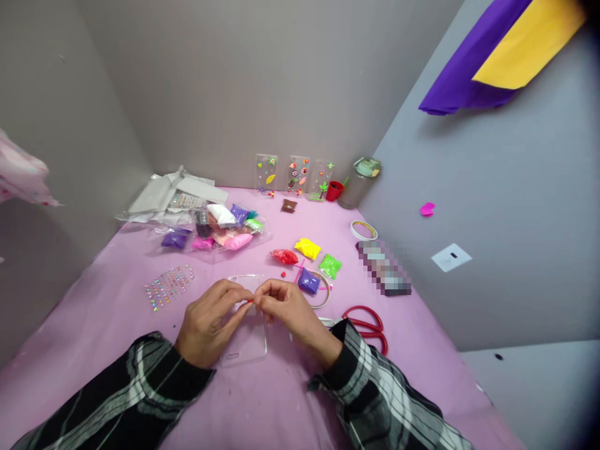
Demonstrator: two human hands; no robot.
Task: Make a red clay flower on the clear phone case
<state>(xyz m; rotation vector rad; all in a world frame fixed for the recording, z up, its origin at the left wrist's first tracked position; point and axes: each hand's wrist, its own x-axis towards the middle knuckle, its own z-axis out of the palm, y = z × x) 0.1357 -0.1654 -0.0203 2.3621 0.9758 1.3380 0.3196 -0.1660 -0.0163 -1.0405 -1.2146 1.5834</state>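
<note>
My left hand (pixel 213 322) pinches a tiny bit of red clay (pixel 250 301) between thumb and forefinger. Fingertips of my right hand (pixel 285 309) press against the same red bit from the other side. Both hands are above a clear phone case (pixel 244 357) lying on the pink table cover. A small red clay ball (pixel 283 274) rests just beyond the case. Around it lie packets of red clay (pixel 284 256), yellow clay (pixel 308 248), green clay (pixel 330 266) and purple clay (pixel 309 281); the purple one sits on a roll of tape (pixel 327 297).
Red-handled scissors (pixel 382 340) lie by my right sleeve, with a tape roll (pixel 364 230) and a blurred dark object (pixel 384 269) farther right. At left are a gem sticker sheet (pixel 169 287) and bagged clay packets (pixel 225 228). Decorated cases (pixel 298 176) and a bottle (pixel 359 184) stand at the back.
</note>
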